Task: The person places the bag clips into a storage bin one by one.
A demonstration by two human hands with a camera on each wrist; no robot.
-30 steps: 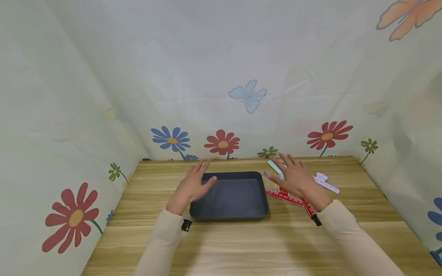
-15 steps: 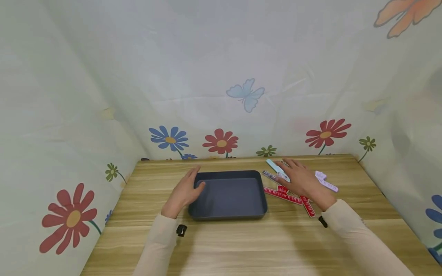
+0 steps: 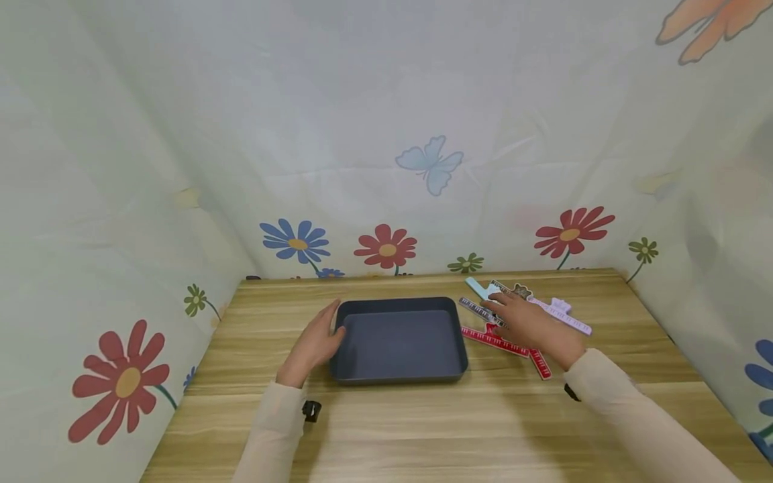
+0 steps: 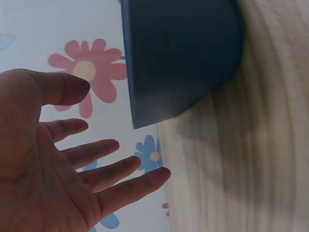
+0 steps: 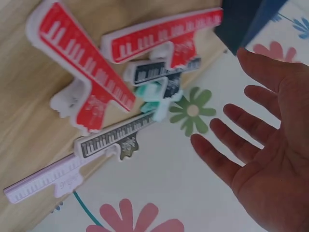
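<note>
A dark rectangular tray [image 3: 398, 345] lies on the wooden table. My left hand [image 3: 311, 345] is at its left edge, fingers spread and relaxed; in the left wrist view its palm [image 4: 43, 179] holds nothing. Over a loose pile of piano-key-patterned clips is my right hand [image 3: 537, 327], fingers extended and palm bare in the right wrist view. Two red clips [image 5: 166, 34] lie nearest me, one crossing close to the other. A black clip [image 3: 474, 308], a mint clip [image 3: 475, 288], a dark grey-brown clip [image 5: 113, 137] and a lavender clip [image 3: 574, 322] lie beyond, partly covered by the hand.
A floral-printed curtain [image 3: 350, 154] encloses the table [image 3: 386, 429] at the back and both sides. The tray stands left of the clips, a narrow strip of wood between them. A black strap piece [image 3: 311, 410] shows at the left wrist.
Both hands have lowered: the left has drawn left, off the tray's inside to its edge, and the right has come down over the clips. Tray and clips stay put.
</note>
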